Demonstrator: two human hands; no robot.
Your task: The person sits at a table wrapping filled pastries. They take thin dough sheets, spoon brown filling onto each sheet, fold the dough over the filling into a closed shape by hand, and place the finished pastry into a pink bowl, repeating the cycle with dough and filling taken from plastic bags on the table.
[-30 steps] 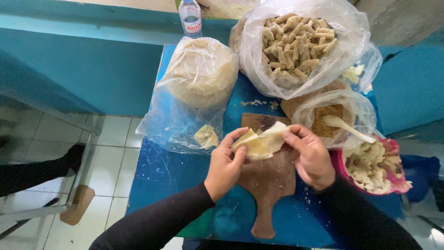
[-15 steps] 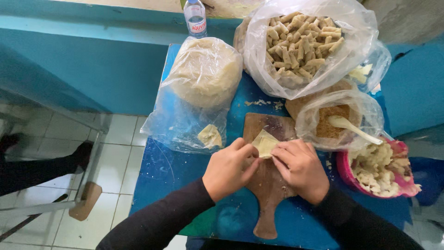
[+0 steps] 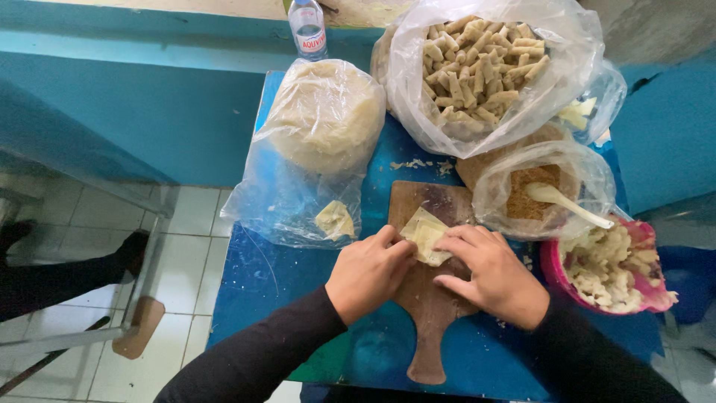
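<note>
At the near edge of the blue table (image 3: 261,276), a wooden paddle board (image 3: 432,298) lies with its handle pointing toward the person and its broad end toward the middle of the table. Both hands rest on the broad end. The left hand (image 3: 367,272) has its fingers curled loosely, their tips pressing the near left edge of a pale folded wrapper (image 3: 425,235) that lies flat on the board. The right hand (image 3: 496,276) is spread wider, the fingers extended and bent at the knuckles, the fingertips pressing down on the wrapper's right side; neither hand lifts it, both pin it to the wood. Just right of the right hand, at the table's right edge, sits a pink bowl (image 3: 556,272) heaped with pale crumbly filling. Beyond the board, a clear bag (image 3: 492,194) holds brown crumbs with a white spoon (image 3: 563,201) lying in it, its handle pointing toward the bowl. Left of the board, a loose clear bag (image 3: 283,201) spreads over the table's left edge with one small scrap of wrapper (image 3: 335,220) inside, and its far part bulges around a round stack of wrappers (image 3: 324,112). At the far right corner a large clear bag (image 3: 567,67) is full of finished rolled pieces (image 3: 477,67). A plastic water bottle (image 3: 307,30) stands at the far edge, against the blue wall.
</note>
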